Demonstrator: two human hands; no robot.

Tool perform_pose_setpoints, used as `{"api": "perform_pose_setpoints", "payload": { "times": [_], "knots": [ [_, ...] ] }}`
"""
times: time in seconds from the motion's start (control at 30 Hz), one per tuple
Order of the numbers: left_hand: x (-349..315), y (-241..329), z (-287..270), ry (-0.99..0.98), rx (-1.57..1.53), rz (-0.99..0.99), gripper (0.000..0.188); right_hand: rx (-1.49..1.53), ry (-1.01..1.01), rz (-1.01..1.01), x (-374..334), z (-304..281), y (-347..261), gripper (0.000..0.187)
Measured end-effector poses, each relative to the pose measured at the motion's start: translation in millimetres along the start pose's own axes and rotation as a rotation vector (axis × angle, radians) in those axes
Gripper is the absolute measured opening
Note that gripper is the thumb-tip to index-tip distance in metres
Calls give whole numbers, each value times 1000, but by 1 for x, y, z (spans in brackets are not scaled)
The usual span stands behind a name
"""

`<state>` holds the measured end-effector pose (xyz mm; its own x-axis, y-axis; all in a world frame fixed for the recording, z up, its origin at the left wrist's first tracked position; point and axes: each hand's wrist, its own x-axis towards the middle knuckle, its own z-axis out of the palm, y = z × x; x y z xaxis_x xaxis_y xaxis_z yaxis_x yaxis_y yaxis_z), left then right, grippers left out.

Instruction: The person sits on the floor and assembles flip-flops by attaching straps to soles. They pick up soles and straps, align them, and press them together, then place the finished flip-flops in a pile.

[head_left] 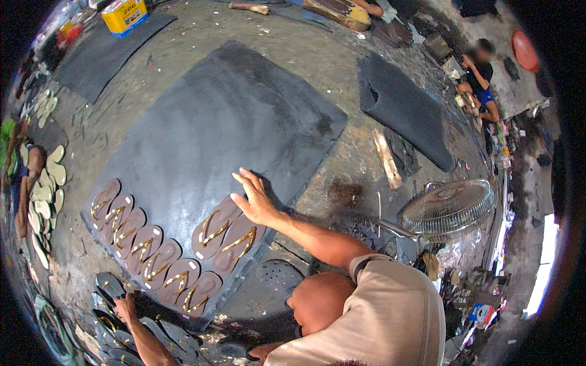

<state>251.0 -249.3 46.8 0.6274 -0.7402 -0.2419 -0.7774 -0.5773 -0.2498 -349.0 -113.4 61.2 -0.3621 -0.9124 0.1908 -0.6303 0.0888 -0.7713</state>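
My right hand [255,201] reaches across a large dark sheet [207,116], its fingers spread apart. Its palm is over the toe end of a brown flip-flop [237,244], one of a pair with gold straps; I cannot tell whether it touches. At the lower left, my left hand [126,308] grips a dark flip-flop [110,285] by its near end. A slanting row of brown flip-flops [148,244] with gold straps lies along the sheet's near left edge, most with small white labels. Below my left hand is a pile of dark flip-flops [165,332], some with gold straps.
A metal fan [448,210] lies to the right, near a wooden piece [386,158] and a folded dark sheet [403,113]. Pale soles [46,195] are heaped at left. Another person [479,79] sits at far right. A yellow box [125,17] stands at far left.
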Motion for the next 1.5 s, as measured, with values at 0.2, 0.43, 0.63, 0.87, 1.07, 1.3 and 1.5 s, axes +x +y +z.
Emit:
{"api": "perform_pose_setpoints", "payload": {
  "times": [0.2,0.43,0.63,0.87,1.07,1.3,1.5],
  "knots": [
    [12,-14,6,136,-34,-53,77,13,82,-64,5,-12,-1,55],
    [7,-4,-19,-165,-200,-29,57,13,78,-5,-7,-1,9,55],
    [35,-23,30,-21,-466,152,39,48,57,-35,2,-22,7,53],
    [38,-9,49,-272,-1610,-4,43,93,-57,-26,8,-5,5,47],
    [-212,104,-49,-665,-1842,8,36,703,-331,189,6,44,-63,39],
    [-311,161,-71,-540,-1806,384,49,886,-635,423,4,42,-114,38],
    [-332,165,-99,-388,-1596,516,47,683,-474,205,-5,39,-135,27]
  ]
}}
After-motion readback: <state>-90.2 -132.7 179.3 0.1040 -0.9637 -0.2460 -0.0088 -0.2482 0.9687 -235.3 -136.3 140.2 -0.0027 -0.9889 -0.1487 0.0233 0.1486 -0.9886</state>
